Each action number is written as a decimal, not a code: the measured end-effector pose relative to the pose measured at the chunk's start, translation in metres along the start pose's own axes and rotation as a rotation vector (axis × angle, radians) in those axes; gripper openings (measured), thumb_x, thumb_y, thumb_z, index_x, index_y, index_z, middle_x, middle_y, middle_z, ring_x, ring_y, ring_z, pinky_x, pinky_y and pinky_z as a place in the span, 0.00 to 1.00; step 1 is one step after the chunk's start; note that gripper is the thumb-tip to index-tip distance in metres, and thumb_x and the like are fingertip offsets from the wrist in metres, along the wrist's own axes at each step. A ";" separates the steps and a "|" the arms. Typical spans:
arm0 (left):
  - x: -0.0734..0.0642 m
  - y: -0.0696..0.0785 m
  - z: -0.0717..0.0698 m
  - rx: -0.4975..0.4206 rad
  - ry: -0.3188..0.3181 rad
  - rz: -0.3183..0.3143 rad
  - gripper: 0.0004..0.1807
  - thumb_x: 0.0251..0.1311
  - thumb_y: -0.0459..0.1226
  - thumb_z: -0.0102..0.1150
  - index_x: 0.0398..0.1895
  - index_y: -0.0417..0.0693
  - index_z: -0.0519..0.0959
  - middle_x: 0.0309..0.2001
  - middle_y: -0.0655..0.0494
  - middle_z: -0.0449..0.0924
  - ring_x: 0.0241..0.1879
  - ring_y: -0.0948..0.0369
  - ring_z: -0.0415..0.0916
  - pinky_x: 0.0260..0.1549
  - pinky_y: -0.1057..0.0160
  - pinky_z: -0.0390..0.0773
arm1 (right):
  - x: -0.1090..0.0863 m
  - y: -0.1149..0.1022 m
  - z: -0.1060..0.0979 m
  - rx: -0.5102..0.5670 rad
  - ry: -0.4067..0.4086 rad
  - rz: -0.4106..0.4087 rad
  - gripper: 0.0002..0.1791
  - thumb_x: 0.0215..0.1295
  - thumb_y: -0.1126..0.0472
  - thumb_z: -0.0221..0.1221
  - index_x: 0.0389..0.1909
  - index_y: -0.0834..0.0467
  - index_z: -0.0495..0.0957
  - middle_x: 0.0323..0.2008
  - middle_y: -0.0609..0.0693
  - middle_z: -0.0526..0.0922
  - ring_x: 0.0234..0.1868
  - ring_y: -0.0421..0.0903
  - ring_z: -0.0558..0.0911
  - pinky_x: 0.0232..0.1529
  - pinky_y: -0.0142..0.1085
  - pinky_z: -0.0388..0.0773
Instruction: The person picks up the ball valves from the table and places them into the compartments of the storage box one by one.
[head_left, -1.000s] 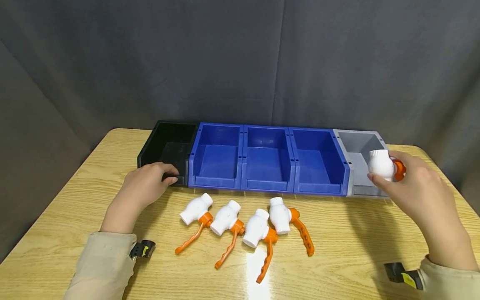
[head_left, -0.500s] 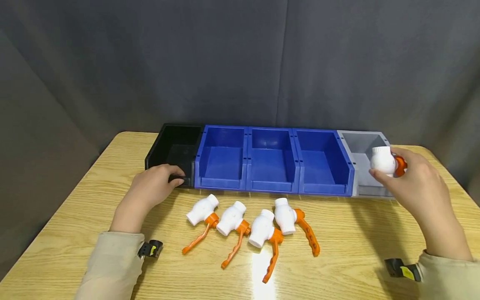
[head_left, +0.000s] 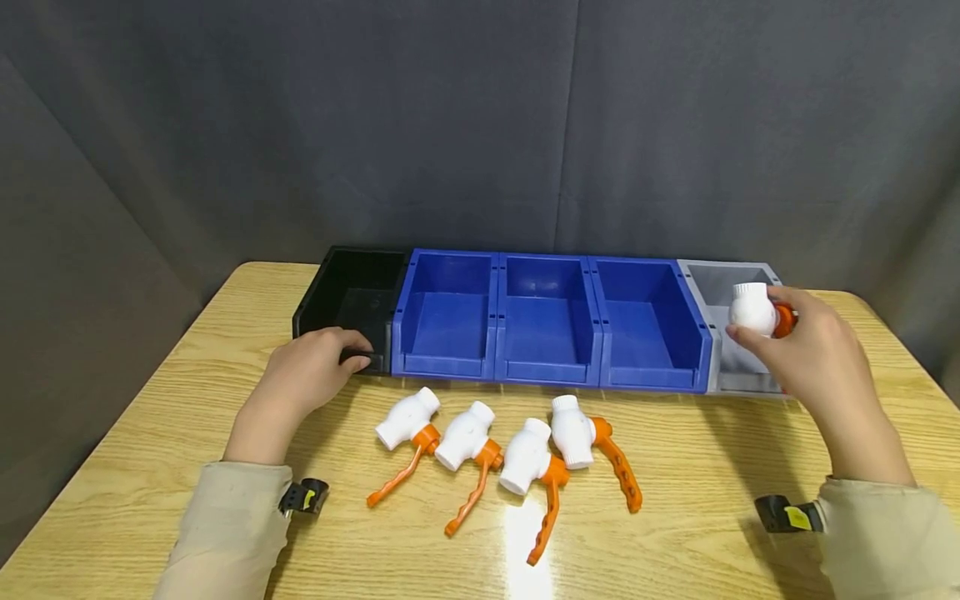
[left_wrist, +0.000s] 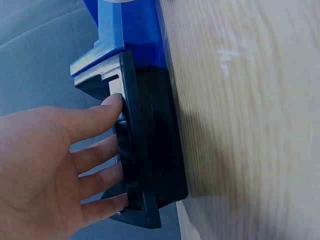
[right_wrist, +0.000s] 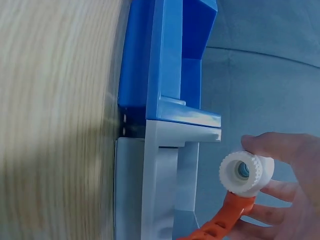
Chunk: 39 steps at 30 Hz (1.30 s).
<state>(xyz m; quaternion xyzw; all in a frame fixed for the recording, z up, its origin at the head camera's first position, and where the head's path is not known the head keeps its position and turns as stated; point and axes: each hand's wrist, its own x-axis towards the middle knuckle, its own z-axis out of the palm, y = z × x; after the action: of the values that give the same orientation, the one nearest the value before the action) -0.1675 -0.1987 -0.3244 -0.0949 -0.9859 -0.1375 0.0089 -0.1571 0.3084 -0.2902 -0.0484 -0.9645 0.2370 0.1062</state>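
At the far right, my right hand (head_left: 813, 354) grips a white ball valve (head_left: 752, 310) near its orange handle, raised over the grey bin (head_left: 750, 383). The right wrist view shows the valve's ribbed round opening (right_wrist: 240, 172) and the orange lever (right_wrist: 220, 222) running down past the fingers. My left hand (head_left: 311, 371) rests on the front lip of the black bin (head_left: 352, 308). In the left wrist view the thumb (left_wrist: 112, 102) and fingertips touch that lip, loosely spread. Several more white ball valves (head_left: 467, 435) with orange handles lie in a row on the table.
Three blue bins (head_left: 543, 312) stand side by side between the black and grey ones, their fronts facing me. The wooden table (head_left: 675, 500) extends in front of them. A dark grey curtain (head_left: 480, 125) hangs behind.
My right hand has lifted slightly and shifted a little left with the ball valve over the grey bin. The left hand stays on the black bin's lip. The head view has shifted slightly.
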 end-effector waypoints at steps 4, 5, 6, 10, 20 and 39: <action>0.000 0.000 0.000 0.000 0.001 0.000 0.12 0.68 0.38 0.61 0.50 0.46 0.84 0.52 0.44 0.82 0.52 0.44 0.78 0.50 0.39 0.75 | 0.009 -0.001 -0.001 -0.002 -0.002 -0.002 0.41 0.66 0.48 0.62 0.68 0.72 0.61 0.50 0.74 0.71 0.40 0.66 0.73 0.29 0.47 0.72; 0.000 0.000 0.000 0.000 0.000 -0.001 0.12 0.68 0.38 0.61 0.51 0.46 0.84 0.52 0.44 0.82 0.52 0.44 0.78 0.50 0.39 0.74 | 0.011 -0.001 -0.002 -0.002 -0.007 0.002 0.42 0.66 0.47 0.62 0.69 0.72 0.61 0.52 0.74 0.71 0.42 0.67 0.72 0.31 0.50 0.73; 0.000 0.000 0.000 0.001 -0.002 -0.002 0.12 0.68 0.38 0.61 0.51 0.46 0.84 0.52 0.44 0.82 0.52 0.44 0.78 0.50 0.39 0.74 | 0.013 -0.001 -0.002 -0.001 -0.014 0.008 0.43 0.66 0.47 0.62 0.69 0.72 0.60 0.55 0.75 0.69 0.45 0.68 0.71 0.34 0.53 0.74; 0.000 0.001 -0.001 0.003 -0.007 -0.008 0.12 0.68 0.38 0.61 0.51 0.46 0.84 0.52 0.44 0.82 0.52 0.44 0.78 0.51 0.39 0.74 | 0.022 -0.002 -0.002 0.008 -0.044 0.036 0.44 0.66 0.47 0.62 0.71 0.71 0.58 0.60 0.76 0.65 0.49 0.71 0.68 0.44 0.63 0.74; 0.000 0.000 -0.002 0.004 -0.012 0.003 0.12 0.68 0.39 0.60 0.51 0.47 0.84 0.52 0.45 0.82 0.53 0.45 0.78 0.49 0.39 0.75 | 0.041 -0.001 -0.001 -0.044 -0.127 0.071 0.45 0.65 0.47 0.62 0.71 0.72 0.56 0.58 0.77 0.65 0.47 0.70 0.68 0.43 0.61 0.73; 0.001 -0.001 0.000 0.006 0.001 0.013 0.11 0.68 0.38 0.61 0.50 0.46 0.84 0.51 0.45 0.83 0.52 0.45 0.78 0.49 0.40 0.75 | 0.064 0.006 0.013 -0.150 -0.255 0.044 0.36 0.64 0.55 0.61 0.63 0.75 0.63 0.51 0.76 0.72 0.42 0.67 0.74 0.41 0.58 0.75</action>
<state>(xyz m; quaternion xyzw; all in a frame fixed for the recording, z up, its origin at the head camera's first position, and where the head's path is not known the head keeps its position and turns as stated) -0.1684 -0.1999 -0.3244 -0.1011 -0.9857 -0.1344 0.0108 -0.2217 0.3167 -0.2929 -0.0467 -0.9839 0.1708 -0.0260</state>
